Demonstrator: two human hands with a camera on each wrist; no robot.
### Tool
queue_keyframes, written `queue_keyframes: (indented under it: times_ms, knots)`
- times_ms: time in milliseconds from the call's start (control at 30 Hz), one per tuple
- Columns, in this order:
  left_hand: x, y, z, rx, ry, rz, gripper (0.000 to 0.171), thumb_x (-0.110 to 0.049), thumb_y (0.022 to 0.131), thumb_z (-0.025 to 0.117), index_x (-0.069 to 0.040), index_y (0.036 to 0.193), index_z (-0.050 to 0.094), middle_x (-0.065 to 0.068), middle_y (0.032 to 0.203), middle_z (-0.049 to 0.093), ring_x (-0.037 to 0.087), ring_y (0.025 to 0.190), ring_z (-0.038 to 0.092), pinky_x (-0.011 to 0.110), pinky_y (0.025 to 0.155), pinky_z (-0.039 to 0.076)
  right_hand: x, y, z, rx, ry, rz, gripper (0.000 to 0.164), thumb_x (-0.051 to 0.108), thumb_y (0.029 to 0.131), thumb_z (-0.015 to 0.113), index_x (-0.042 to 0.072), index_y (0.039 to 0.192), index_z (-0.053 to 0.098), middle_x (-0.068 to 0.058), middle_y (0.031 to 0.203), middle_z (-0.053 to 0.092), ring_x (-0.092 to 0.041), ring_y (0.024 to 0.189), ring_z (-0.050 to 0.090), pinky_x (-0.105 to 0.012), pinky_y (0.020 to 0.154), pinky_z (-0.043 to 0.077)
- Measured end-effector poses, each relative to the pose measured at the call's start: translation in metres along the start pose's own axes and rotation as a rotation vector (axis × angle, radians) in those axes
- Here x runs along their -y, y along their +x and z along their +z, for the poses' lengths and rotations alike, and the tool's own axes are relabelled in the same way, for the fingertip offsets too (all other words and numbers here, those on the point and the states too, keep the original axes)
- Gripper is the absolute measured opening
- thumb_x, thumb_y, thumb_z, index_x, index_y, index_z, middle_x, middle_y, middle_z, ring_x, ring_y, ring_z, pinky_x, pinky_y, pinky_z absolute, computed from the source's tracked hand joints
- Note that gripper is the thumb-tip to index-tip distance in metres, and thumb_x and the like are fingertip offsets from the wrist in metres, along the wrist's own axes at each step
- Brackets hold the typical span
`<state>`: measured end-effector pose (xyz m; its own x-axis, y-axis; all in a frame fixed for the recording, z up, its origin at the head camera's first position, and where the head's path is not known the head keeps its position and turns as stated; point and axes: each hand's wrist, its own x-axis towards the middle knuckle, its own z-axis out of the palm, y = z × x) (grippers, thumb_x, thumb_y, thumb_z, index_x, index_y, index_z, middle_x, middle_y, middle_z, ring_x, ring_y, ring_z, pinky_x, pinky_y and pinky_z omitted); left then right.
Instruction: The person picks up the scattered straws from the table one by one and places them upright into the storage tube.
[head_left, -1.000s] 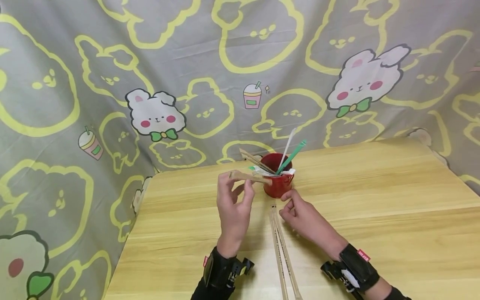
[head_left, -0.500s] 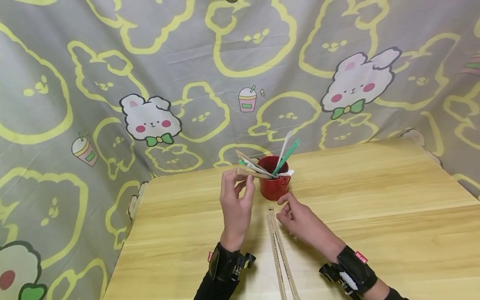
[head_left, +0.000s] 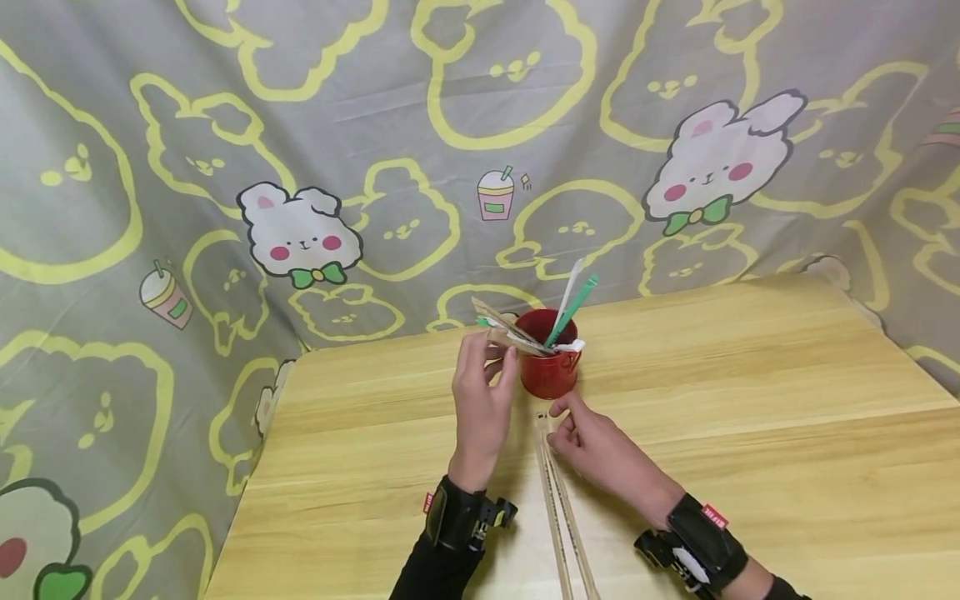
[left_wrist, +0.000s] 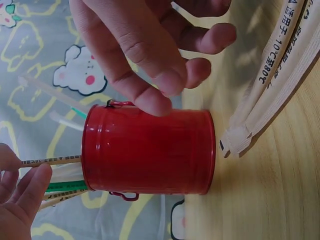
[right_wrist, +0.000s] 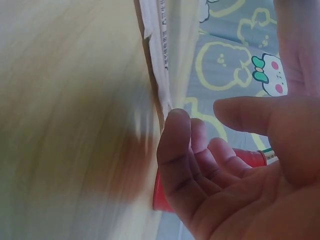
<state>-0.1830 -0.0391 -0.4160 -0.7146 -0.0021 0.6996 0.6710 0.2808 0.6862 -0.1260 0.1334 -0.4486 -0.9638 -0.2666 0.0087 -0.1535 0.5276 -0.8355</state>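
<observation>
My left hand (head_left: 482, 404) pinches a brown paper-wrapped straw (left_wrist: 62, 161) between thumb and fingers. The far end of that straw dips inside the rim of a small red metal bucket (head_left: 549, 377). Other straws lean in the bucket: a green one (head_left: 573, 310), a white one (head_left: 570, 287) and several brown ones. My right hand (head_left: 600, 442) hovers low in front of the bucket, fingers loosely curled with nothing between them. Beside it, two more brown wrapped straws (head_left: 553, 483) lie on the table in a narrow V, printed with dark characters.
The wooden table (head_left: 750, 400) reaches back to a grey curtain (head_left: 405, 100) with yellow animal outlines and white rabbits. A black strap with a small camera (head_left: 495, 512) sits on each wrist. The bucket has a small red side handle (left_wrist: 125, 196).
My left hand has shifted right towards the bucket, bringing the straw's end from in front of the bucket to inside its rim. The right hand has barely moved.
</observation>
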Motion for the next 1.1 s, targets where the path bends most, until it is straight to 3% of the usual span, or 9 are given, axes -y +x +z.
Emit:
queue_keyframes:
  times_ms: [367, 633, 800, 967, 1100]
  knots:
    - [0.005, -0.002, -0.002, 0.121, 0.125, -0.033, 0.015, -0.002, 0.103, 0.071, -0.002, 0.118, 0.068, 0.009, 0.112, 0.065, 0.020, 0.097, 0.071, 0.030, 0.085, 0.060, -0.001, -0.002, 0.010, 0.035, -0.024, 0.024, 0.030, 0.011, 0.098, 0.075, 0.003, 0.122, 0.059, 0.002, 0.081, 0.059, -0.012, 0.069, 0.055, -0.030, 0.066, 0.046]
    - [0.000, -0.006, -0.007, 0.215, 0.156, -0.256, 0.026, 0.000, 0.103, 0.066, -0.003, 0.128, 0.061, 0.011, 0.114, 0.065, 0.021, 0.087, 0.068, 0.034, 0.077, 0.059, 0.003, -0.007, 0.020, -0.002, -0.083, 0.070, 0.043, 0.019, 0.092, 0.085, 0.006, 0.124, 0.058, 0.001, 0.080, 0.054, -0.012, 0.067, 0.050, -0.031, 0.062, 0.043]
    - [0.001, -0.015, -0.016, 0.287, 0.195, -0.329, 0.028, -0.002, 0.105, 0.063, -0.006, 0.132, 0.062, 0.006, 0.110, 0.065, 0.018, 0.084, 0.066, 0.032, 0.076, 0.057, 0.004, -0.010, 0.028, -0.043, -0.160, 0.070, 0.053, 0.015, 0.088, 0.088, 0.005, 0.131, 0.058, 0.004, 0.075, 0.052, -0.010, 0.063, 0.048, -0.030, 0.058, 0.041]
    - [0.005, -0.027, -0.028, 0.362, 0.268, -0.379, 0.023, -0.001, 0.105, 0.063, -0.006, 0.127, 0.066, 0.004, 0.103, 0.067, 0.013, 0.079, 0.064, 0.029, 0.071, 0.056, 0.004, -0.011, 0.029, -0.078, -0.202, 0.064, 0.048, 0.007, 0.087, 0.083, 0.004, 0.128, 0.059, 0.007, 0.073, 0.052, -0.010, 0.062, 0.048, -0.032, 0.059, 0.042]
    - [0.008, -0.034, -0.037, 0.469, 0.279, -0.488, 0.018, -0.003, 0.106, 0.060, -0.003, 0.121, 0.069, 0.003, 0.093, 0.067, 0.012, 0.069, 0.062, 0.029, 0.060, 0.053, 0.006, -0.010, 0.028, -0.077, -0.220, 0.088, 0.043, 0.004, 0.087, 0.078, 0.001, 0.125, 0.059, 0.006, 0.074, 0.054, -0.011, 0.064, 0.052, -0.035, 0.061, 0.046]
